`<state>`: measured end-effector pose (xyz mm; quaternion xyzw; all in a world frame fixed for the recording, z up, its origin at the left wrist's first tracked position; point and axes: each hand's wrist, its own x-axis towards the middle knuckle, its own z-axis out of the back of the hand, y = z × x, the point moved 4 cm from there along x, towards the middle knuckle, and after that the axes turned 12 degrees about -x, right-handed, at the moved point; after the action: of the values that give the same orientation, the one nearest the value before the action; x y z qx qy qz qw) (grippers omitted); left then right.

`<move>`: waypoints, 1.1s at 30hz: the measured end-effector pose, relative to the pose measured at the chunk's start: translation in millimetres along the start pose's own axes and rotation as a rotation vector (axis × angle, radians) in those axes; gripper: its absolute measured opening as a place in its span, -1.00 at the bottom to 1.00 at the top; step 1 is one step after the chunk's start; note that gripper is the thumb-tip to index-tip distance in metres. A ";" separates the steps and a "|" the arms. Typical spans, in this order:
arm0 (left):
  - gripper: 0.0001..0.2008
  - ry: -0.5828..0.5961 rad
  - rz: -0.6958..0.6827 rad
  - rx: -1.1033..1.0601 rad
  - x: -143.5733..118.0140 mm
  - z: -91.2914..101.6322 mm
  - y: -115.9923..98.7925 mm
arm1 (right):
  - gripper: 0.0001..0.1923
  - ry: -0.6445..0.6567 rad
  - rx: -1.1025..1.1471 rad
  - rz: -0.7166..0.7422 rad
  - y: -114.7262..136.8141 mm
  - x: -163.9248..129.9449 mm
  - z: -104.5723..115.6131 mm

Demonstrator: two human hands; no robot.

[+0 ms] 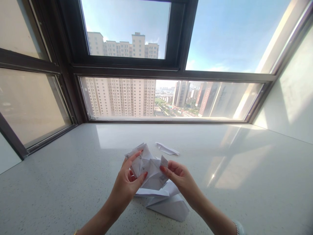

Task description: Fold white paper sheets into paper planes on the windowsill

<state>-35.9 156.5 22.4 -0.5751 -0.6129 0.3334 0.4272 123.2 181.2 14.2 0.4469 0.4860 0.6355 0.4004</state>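
Both my hands hold one creased sheet of white paper (149,169) a little above a pale speckled stone sill (73,189). My left hand (128,184) pinches its left side, forefinger up along the paper's edge. My right hand (179,178) grips the right side with fingertips at a small folded corner that carries printed marks. Under my hands more folded white paper (168,205) lies flat on the sill. A small folded white piece (167,149) rests further back, apart from my hands.
A dark-framed bay window (171,73) runs along the back and left of the sill, with high-rise buildings outside. A white wall (288,98) closes the right side. Sunlight patches fall on the sill's right part.
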 end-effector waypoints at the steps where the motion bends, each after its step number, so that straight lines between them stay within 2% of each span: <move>1: -0.41 0.021 0.002 -0.015 -1.2 -1.0 -0.3 | -0.72 -0.007 0.004 -0.012 -1.2 0.2 0.6; 6: -0.54 0.054 0.017 -0.105 -0.8 2.3 -2.2 | -0.71 -0.032 0.061 -0.026 -3.3 -0.3 4.9; 15: -0.41 0.143 0.045 -0.060 0.5 0.8 -0.9 | -0.74 -0.100 0.086 0.008 2.3 0.4 7.2; 25: -0.36 0.093 0.008 -0.050 -0.6 -2.7 -0.5 | -0.71 -0.163 -0.014 0.047 12.6 -6.5 -6.3; 29: -0.39 0.031 -0.011 -0.016 -2.8 -5.2 0.0 | -0.72 -0.150 0.031 0.062 10.2 -8.5 -13.8; 33: -0.37 0.016 -0.011 -0.042 -1.9 -6.1 1.7 | -0.71 -0.116 0.103 0.099 8.4 -9.9 -18.4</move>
<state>-29.7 154.3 23.1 -0.5831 -0.6196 0.3135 0.4217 107.7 165.3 18.3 0.5263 0.4715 0.6016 0.3725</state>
